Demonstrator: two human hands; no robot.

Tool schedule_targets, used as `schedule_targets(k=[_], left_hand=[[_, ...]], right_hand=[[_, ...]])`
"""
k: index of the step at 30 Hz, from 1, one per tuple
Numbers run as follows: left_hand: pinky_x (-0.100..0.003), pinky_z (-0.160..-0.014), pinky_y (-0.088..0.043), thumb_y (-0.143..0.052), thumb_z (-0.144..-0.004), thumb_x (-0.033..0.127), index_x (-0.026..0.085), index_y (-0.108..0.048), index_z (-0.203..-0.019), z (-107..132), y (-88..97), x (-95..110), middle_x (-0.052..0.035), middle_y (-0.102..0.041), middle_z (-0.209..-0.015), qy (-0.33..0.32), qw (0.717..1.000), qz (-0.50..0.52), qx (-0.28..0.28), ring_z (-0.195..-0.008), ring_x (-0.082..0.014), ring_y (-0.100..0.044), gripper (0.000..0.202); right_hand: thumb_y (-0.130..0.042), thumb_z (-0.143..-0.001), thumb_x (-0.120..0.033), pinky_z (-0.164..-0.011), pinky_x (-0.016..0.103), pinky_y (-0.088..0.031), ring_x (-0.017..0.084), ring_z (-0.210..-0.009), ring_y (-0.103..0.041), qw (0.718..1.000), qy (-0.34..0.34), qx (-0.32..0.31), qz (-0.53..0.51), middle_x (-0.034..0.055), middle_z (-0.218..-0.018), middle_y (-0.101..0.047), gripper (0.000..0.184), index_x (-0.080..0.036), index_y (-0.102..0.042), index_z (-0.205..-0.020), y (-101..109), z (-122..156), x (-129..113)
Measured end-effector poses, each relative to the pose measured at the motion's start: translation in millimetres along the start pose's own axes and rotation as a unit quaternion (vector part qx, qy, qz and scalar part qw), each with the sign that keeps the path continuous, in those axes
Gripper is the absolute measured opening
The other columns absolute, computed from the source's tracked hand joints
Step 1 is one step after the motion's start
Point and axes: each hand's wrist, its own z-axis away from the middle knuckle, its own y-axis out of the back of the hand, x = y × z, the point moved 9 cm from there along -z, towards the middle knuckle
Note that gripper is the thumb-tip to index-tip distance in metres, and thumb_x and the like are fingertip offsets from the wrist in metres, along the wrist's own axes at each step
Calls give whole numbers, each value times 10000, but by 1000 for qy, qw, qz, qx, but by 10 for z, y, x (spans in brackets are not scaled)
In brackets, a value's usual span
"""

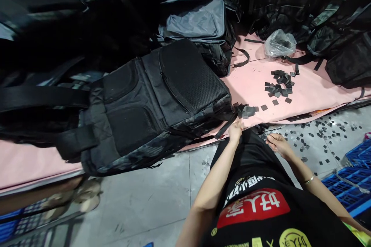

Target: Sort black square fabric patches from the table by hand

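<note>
A large black backpack (130,112) lies on the pink-covered table, its padded mesh back panel facing up. A loose black strap (226,126) hangs from its right corner over the table edge. Beside that strap, my left hand (235,131) is closed at the edge; what its fingers hold is hidden. My right hand (276,142) is closed in front of the table edge, apart from the backpack, and I cannot make out anything in it. Small black squares (246,110) lie in a pile just beyond my left hand.
More black squares (279,83) lie farther along the pink tabletop (252,73), near a clear plastic bag (280,43). Other backpacks (197,19) crowd the back. Many squares litter the tiled floor (321,135); blue crates (342,185) stand at right.
</note>
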Motion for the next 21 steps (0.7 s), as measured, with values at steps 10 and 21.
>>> schedule_targets(k=[10,21], left_hand=[[-186,-411,-257,-707,-630,410,127,-603,-728,770,-293,-38,37,-503,-468,-9,984,-82,-159,-393,-44,-372,317],[-179,-397,-204,-635,-707,411,134,-577,-703,84,-191,231,66,-416,-453,-65,998,-15,-3,-375,-36,-297,283]], right_hand=[[-671,-647,-573,-351,198,-95,30,-332,-207,1000,4,-6,6,-77,-376,-326,492,-166,-441,-495,-325,-143,-89],[-698,-667,-414,-435,218,-343,92,-515,-487,995,1,-30,-91,33,-717,-603,347,-154,-615,-882,-153,-42,-115]])
